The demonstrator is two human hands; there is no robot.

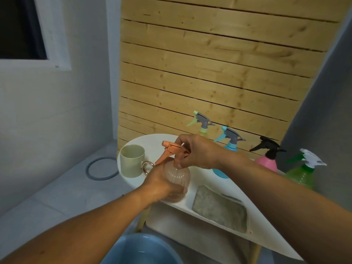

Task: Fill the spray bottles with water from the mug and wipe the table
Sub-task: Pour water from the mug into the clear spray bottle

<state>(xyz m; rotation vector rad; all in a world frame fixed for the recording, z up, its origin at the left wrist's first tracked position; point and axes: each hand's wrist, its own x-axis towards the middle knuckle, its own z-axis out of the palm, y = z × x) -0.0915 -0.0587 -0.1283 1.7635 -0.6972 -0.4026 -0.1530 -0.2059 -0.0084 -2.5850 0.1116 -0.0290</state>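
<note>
An orange spray bottle [178, 175] with a ribbed clear body stands near the front edge of the white table [213, 180]. My left hand [162, 184] grips its body from the left. My right hand [198, 152] grips its orange trigger head and neck from the right. A pale green mug [132, 161] with a ring handle stands just left of the bottle. A grey cloth [221, 208] lies flat on the table to the right. Behind stand a light green bottle [202, 123], a blue bottle [229, 143], a pink bottle [266, 159] with a black head, and a green bottle [302, 172] with a white head.
A blue bucket [141, 250] sits on the floor below the table's front edge. A wooden slat wall [219, 63] rises behind the table. A grey hose ring [102, 168] lies on the tiled floor to the left, under a window.
</note>
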